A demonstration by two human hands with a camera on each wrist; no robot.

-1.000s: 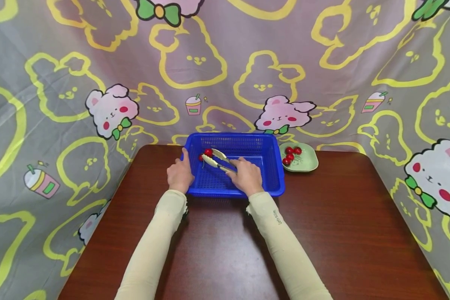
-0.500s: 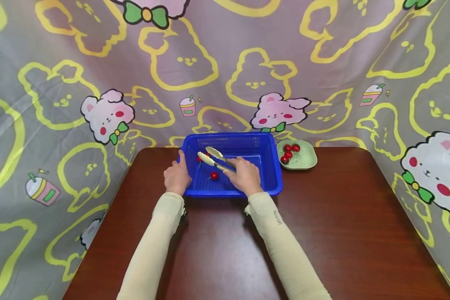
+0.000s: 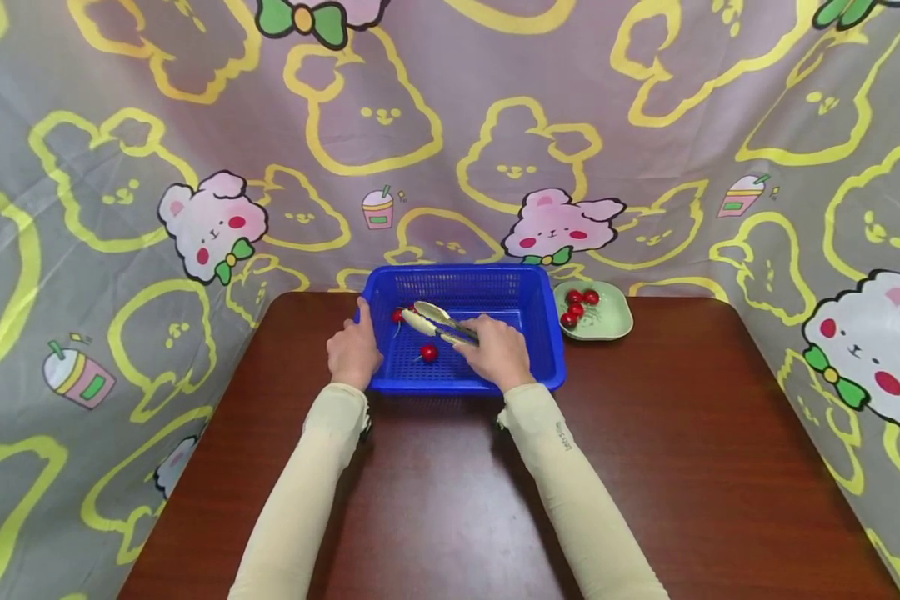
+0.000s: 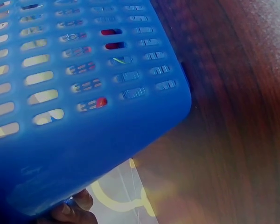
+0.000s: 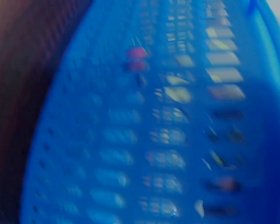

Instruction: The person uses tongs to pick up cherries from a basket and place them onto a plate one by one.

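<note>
My left hand (image 3: 354,352) grips the left rim of a blue plastic basket (image 3: 465,385); its fingertips (image 4: 79,205) show below the basket wall in the left wrist view. With my right hand (image 3: 498,350) I hold tongs (image 3: 418,323) with pale tips over the basket floor. A small red cherry-like fruit (image 3: 429,353) with a green stem lies inside, in front of the tongs. Near the left wall, more red fruit (image 3: 397,316) sits partly behind the tongs' tips. Whether the tips touch it I cannot tell. The right wrist view is blurred.
A pale green dish (image 3: 615,325) with several red fruits stands just right of the basket, by the back edge of the brown table (image 3: 705,400). Behind and on both sides hangs a patterned cloth (image 3: 450,192).
One red fruit was at the tongs' tips; it now lies lower on the basket floor. The tongs spread wider, then narrowed again. My left hand keeps its place on the rim.
</note>
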